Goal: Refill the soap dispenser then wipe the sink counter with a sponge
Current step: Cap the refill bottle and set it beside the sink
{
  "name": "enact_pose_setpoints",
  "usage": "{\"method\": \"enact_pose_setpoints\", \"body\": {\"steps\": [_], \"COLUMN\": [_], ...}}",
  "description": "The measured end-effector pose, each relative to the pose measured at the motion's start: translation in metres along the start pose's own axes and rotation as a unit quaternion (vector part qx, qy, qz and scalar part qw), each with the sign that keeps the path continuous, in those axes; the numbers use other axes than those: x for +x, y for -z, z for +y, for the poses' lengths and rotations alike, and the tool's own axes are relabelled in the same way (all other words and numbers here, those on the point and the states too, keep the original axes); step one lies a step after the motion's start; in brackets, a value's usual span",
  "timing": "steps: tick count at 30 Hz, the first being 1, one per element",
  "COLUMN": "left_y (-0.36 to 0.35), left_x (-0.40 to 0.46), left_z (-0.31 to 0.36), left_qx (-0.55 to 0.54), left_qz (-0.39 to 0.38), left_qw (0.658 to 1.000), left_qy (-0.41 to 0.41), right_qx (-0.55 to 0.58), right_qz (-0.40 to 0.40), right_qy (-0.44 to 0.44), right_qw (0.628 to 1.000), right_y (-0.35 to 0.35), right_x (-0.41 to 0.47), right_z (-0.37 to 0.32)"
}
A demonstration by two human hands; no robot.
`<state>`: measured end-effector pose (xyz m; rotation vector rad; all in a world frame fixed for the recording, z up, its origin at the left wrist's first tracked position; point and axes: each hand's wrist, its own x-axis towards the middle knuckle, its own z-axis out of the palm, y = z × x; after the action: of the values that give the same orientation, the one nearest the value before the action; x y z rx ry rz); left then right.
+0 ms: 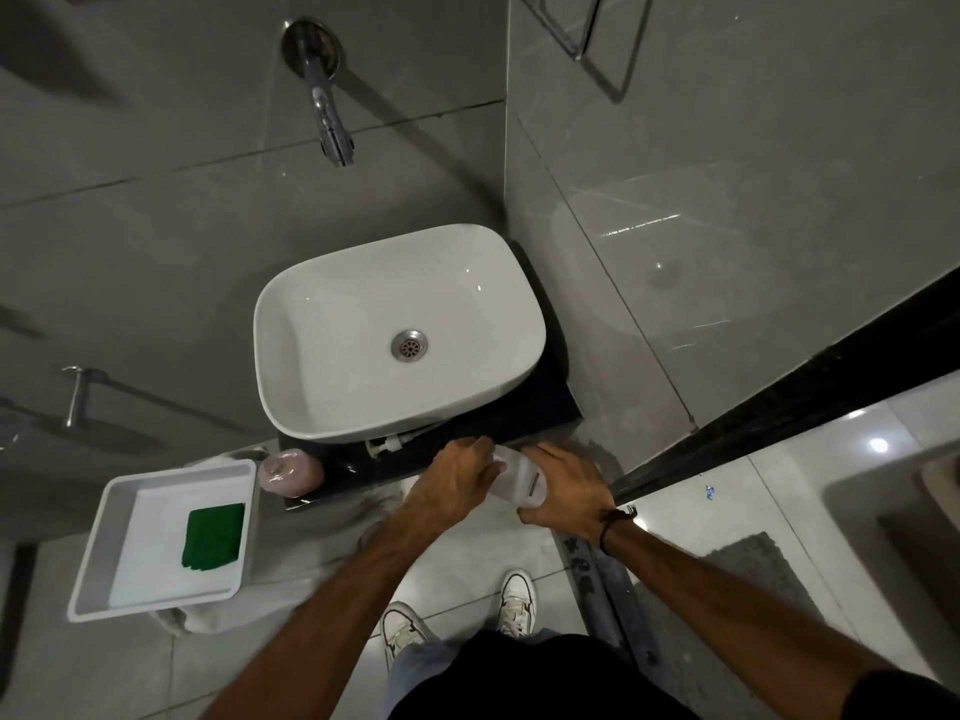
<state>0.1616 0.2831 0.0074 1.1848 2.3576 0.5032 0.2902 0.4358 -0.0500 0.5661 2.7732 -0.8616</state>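
Observation:
A clear white plastic bottle (522,478) is held over the front edge of the dark counter (519,415). My left hand (451,483) grips its top end and my right hand (566,493) wraps its body. On the counter's left end stands a pink soap dispenser (292,472) without its pump. The white pump head (384,445) lies on the counter under the sink's front rim. A green sponge (213,535) lies in a white tray (104,579) at the lower left. The white basin (332,407) sits on the counter.
A chrome tap (327,106) juts from the grey tiled wall above the basin. The tray rests on a cloth-covered stand (208,623). A tiled side wall closes the right. A towel bar (78,389) is at left. My shoes (514,605) stand on the tiled floor.

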Motion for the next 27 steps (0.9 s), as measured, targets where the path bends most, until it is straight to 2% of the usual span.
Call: {"method": "enact_pose_setpoints", "body": {"steps": [3, 6, 9, 12, 15, 20, 23, 27], "left_y": [-0.005, -0.014, -0.023, -0.026, -0.034, -0.036, -0.036, -0.032], "left_x": [-0.006, -0.015, -0.019, -0.022, -0.025, -0.022, -0.022, -0.024], "left_z": [-0.009, -0.028, -0.061, -0.082, -0.094, -0.105, -0.110, -0.108], "left_qx": [-0.035, -0.061, 0.028, 0.142, 0.209, 0.249, 0.259, 0.231], "left_qz": [0.016, 0.050, 0.129, 0.086, 0.054, 0.056, 0.008, 0.027], "left_qw": [0.999, 0.996, 0.983, 0.969, 0.961, 0.953, 0.953, 0.960], "left_qy": [-0.022, 0.038, 0.126, 0.181, 0.171, 0.162, 0.160, 0.156], "right_qx": [0.005, 0.110, 0.214, 0.286, 0.309, 0.278, 0.265, 0.266], "right_qz": [-0.015, 0.049, 0.188, 0.293, 0.355, 0.379, 0.362, 0.343], "right_qy": [-0.003, -0.059, -0.150, -0.179, -0.182, -0.172, -0.179, -0.194], "right_qw": [1.000, 0.991, 0.947, 0.895, 0.863, 0.866, 0.876, 0.880], "right_y": [-0.001, -0.007, -0.013, -0.014, -0.013, -0.014, -0.013, -0.008], "right_x": [0.001, -0.001, 0.003, 0.018, 0.033, 0.046, 0.049, 0.052], "right_z": [0.002, 0.007, 0.006, -0.001, -0.003, -0.006, -0.008, -0.007]}}
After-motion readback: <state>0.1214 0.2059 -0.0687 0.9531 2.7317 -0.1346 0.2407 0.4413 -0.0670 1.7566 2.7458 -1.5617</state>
